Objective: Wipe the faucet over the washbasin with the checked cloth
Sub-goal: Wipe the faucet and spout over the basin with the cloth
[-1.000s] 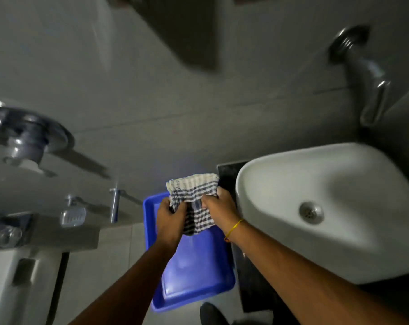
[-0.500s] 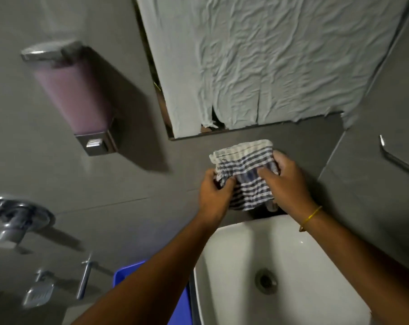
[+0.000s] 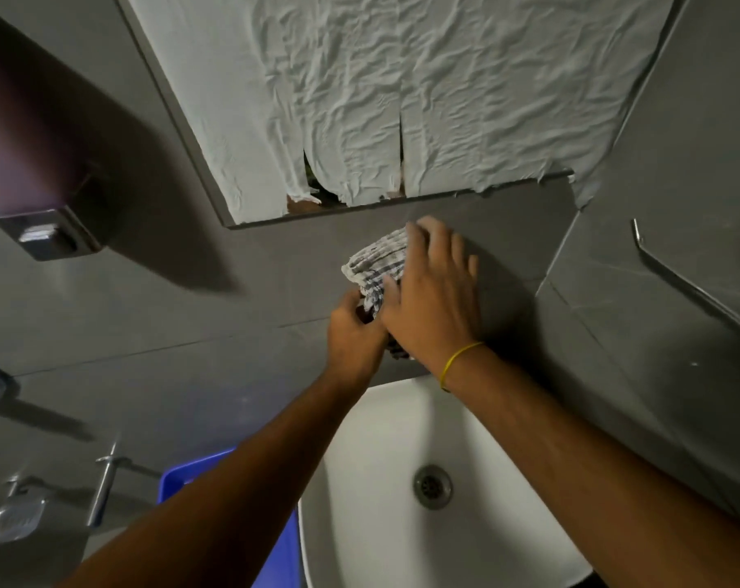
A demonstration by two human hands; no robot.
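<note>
Checked cloth [image 3: 378, 265] looks soft and light, so we bunch it. Right hand [image 3: 434, 294] lies spread over it; left hand [image 3: 353, 333] pinches its lower edge. Faucet is hidden.

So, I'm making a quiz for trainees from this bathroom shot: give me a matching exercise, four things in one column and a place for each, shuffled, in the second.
Things
1. blue-and-white checked cloth
2. round metal drain
3. blue plastic tray
4. wall-mounted soap dispenser with metal base

Places
A. upper left on the grey wall
B. under the right hand, with the left hand at its lower end
C. left of the white washbasin, behind the left forearm
D. in the bottom of the washbasin

Pairs: 1-B, 2-D, 3-C, 4-A
</note>
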